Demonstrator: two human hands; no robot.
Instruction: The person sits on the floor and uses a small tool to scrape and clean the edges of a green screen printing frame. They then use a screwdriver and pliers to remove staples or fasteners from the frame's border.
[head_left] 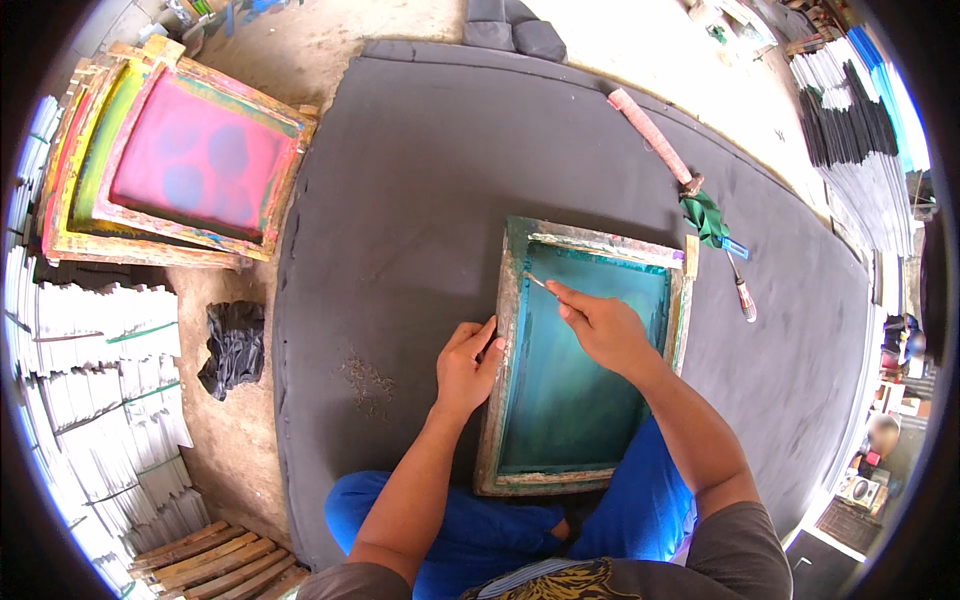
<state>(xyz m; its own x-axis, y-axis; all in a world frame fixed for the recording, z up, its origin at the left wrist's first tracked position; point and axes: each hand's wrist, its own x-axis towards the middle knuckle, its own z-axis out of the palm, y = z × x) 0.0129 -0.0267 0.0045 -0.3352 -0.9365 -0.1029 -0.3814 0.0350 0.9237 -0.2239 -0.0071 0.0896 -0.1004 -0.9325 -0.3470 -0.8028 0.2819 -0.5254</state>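
Framed screen (575, 395) touches left hand (467, 368), seemingly under right hand (608, 332).

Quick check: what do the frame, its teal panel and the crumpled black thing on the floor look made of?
Frame: probably wood, worn and matte, judging by its rough, paint-stained rails.
Teal panel: perhaps stretched mesh or film; it looks thin and smooth, but no weave is discernible.
Crumpled black thing: likely thin plastic, given the slight shine along its creases.

There are two hands (466, 368), one held tool (537, 282) — and one teal-meshed frame (570, 420).
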